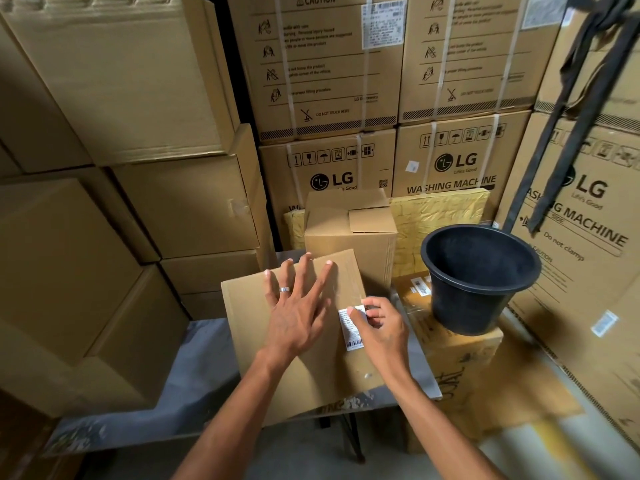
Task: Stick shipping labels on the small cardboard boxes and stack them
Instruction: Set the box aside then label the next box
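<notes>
Label on near box top, right edge, box on tabletop. Right hand pinches label's upper end; left hand flat, fingers spread, steadying box. Risk: label creases or sticks crooked if pressed unevenly.

Bare forearms, silver ring

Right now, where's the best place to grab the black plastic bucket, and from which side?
Take the black plastic bucket by its rolled top rim, coming from above on the near side. It stands upright and open on a cardboard box, and its smooth walls taper downward, a poor hold.
</notes>
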Demonstrator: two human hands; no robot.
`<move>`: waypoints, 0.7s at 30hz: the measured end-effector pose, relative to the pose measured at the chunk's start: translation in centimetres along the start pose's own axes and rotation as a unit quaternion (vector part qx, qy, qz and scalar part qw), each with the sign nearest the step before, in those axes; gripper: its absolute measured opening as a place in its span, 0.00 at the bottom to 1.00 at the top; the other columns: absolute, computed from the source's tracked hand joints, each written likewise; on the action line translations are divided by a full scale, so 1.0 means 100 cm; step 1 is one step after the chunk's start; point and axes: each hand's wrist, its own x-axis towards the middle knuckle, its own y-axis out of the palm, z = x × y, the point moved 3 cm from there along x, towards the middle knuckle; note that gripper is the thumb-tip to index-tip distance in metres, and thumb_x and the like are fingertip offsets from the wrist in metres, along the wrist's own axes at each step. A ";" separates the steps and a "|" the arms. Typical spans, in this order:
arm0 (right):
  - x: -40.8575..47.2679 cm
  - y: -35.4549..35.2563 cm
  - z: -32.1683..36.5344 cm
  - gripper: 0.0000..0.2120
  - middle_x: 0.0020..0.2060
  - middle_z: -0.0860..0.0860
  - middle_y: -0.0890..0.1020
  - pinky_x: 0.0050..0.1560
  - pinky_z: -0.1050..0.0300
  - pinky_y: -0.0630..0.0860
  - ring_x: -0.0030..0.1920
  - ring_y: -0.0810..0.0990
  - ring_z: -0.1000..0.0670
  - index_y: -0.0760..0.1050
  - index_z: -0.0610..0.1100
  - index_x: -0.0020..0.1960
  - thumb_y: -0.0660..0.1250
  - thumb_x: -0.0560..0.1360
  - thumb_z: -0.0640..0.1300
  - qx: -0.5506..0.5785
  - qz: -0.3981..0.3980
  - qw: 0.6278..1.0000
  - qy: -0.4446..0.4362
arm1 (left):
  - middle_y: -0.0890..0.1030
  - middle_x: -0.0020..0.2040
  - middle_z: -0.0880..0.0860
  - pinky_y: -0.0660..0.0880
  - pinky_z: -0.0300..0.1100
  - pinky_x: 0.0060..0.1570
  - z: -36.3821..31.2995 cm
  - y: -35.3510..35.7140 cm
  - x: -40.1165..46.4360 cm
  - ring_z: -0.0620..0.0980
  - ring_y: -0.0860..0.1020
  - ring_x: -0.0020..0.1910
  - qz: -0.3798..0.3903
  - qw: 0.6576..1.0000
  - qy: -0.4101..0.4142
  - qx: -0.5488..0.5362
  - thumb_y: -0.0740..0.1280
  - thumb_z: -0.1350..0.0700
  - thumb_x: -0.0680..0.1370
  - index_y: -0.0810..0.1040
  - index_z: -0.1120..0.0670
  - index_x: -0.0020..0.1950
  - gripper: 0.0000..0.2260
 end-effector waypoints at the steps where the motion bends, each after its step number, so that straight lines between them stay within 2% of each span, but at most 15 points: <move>1: 0.002 0.000 -0.001 0.08 0.45 0.55 0.83 0.40 0.70 0.76 0.47 0.81 0.57 0.80 0.50 0.54 0.75 0.76 0.48 0.005 -0.002 1.000 0.003 | 0.38 0.83 0.52 0.30 0.66 0.74 0.000 -0.001 0.000 0.59 0.33 0.80 -0.001 1.000 0.000 0.002 0.49 0.39 0.83 0.39 0.38 0.82 0.30; 5: 0.007 0.002 -0.001 0.02 0.42 0.54 0.83 0.40 0.67 0.75 0.44 0.81 0.57 0.80 0.49 0.49 0.72 0.78 0.44 0.016 0.002 1.000 -0.011 | 0.38 0.83 0.53 0.30 0.65 0.74 0.000 -0.001 0.000 0.59 0.33 0.80 0.000 1.000 -0.001 0.009 0.48 0.39 0.83 0.40 0.39 0.82 0.29; 9: 0.008 0.003 0.001 0.03 0.43 0.52 0.81 0.40 0.68 0.74 0.43 0.79 0.57 0.78 0.49 0.48 0.70 0.79 0.41 0.024 0.017 0.999 -0.017 | 0.38 0.83 0.53 0.32 0.67 0.74 0.000 0.001 0.000 0.59 0.33 0.80 -0.003 1.000 -0.005 0.010 0.50 0.39 0.83 0.41 0.40 0.82 0.30; 13: 0.010 0.004 0.000 0.05 0.41 0.52 0.80 0.37 0.70 0.71 0.43 0.78 0.55 0.77 0.49 0.46 0.69 0.79 0.41 0.036 0.033 0.999 0.011 | 0.38 0.83 0.53 0.30 0.66 0.74 -0.001 0.000 -0.001 0.59 0.34 0.81 -0.007 1.000 -0.001 0.014 0.48 0.39 0.83 0.41 0.40 0.82 0.29; 17: 0.011 0.004 -0.002 0.06 0.41 0.52 0.79 0.37 0.69 0.71 0.41 0.76 0.56 0.78 0.49 0.45 0.68 0.79 0.40 0.045 0.041 0.998 0.016 | 0.38 0.83 0.53 0.29 0.65 0.74 -0.001 0.000 -0.001 0.59 0.34 0.81 -0.010 1.000 -0.005 0.014 0.50 0.39 0.83 0.41 0.40 0.82 0.30; 21: 0.006 0.004 0.000 0.04 0.45 0.50 0.79 0.41 0.69 0.71 0.46 0.77 0.53 0.77 0.47 0.47 0.67 0.80 0.41 0.055 0.059 0.997 0.005 | 0.38 0.83 0.52 0.29 0.64 0.74 0.000 0.000 0.000 0.58 0.34 0.81 -0.008 1.000 -0.007 0.009 0.49 0.38 0.83 0.41 0.39 0.82 0.30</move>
